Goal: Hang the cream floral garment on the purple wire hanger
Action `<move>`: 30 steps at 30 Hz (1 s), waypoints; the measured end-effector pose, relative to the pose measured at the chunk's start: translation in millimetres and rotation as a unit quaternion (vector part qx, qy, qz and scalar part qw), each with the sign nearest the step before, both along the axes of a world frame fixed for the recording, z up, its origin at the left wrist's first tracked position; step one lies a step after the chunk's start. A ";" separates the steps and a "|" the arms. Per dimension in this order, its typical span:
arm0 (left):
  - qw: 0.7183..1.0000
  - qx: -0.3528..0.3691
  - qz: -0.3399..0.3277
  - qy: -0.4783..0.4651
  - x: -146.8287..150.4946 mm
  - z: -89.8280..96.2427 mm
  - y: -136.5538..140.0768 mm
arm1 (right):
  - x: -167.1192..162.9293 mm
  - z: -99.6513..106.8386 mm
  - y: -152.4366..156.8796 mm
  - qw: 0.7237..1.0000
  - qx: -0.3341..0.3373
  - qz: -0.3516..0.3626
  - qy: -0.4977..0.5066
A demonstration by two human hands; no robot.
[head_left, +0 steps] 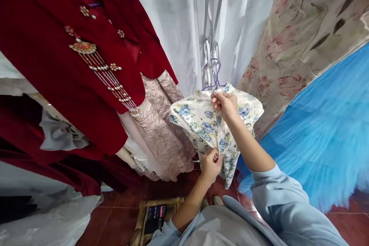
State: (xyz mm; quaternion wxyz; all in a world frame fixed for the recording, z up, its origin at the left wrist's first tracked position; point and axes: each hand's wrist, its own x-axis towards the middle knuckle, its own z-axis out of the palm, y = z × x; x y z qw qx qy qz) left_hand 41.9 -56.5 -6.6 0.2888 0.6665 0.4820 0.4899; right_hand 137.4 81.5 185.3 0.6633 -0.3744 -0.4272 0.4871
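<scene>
A cream blouse with blue flowers (206,127) hangs in front of me on a purple hanger (217,75). My right hand (226,104) pinches the blouse near its neckline, at the top of the front opening. Lower down, my left hand (211,163) has its fingers closed on the front edge of the same blouse. The fabric between both hands runs in a line down the middle. Whatever fastening lies under my fingertips is hidden.
Left of the blouse hang a dark red jacket (115,73) with beaded ornaments and a pink textured garment (161,138). A blue tulle skirt (317,134) and a floral cloth (276,54) are on the right. A phone (157,211) rests on a wooden stool (141,215) below.
</scene>
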 end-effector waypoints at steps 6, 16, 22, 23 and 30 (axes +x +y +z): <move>0.997 0.074 -0.024 0.013 -25.0 32.4 27.3 | -0.7 -2.5 -12.4 0.998 0.036 0.001 -0.047; 0.925 0.305 -0.063 0.216 -34.8 206.1 132.6 | 17.0 -18.6 -24.3 0.988 0.080 -0.012 -0.134; 0.923 0.314 -0.033 0.221 -44.8 221.0 143.6 | 2.8 -50.5 -11.1 0.978 0.081 -0.029 -0.192; 0.929 0.306 -0.030 0.208 -52.1 226.0 144.0 | -0.3 -57.0 -10.2 0.973 0.082 -0.031 -0.211; 0.923 0.275 -0.084 0.254 -89.4 245.9 131.4 | -7.0 -67.5 -20.3 0.985 0.085 -0.006 -0.151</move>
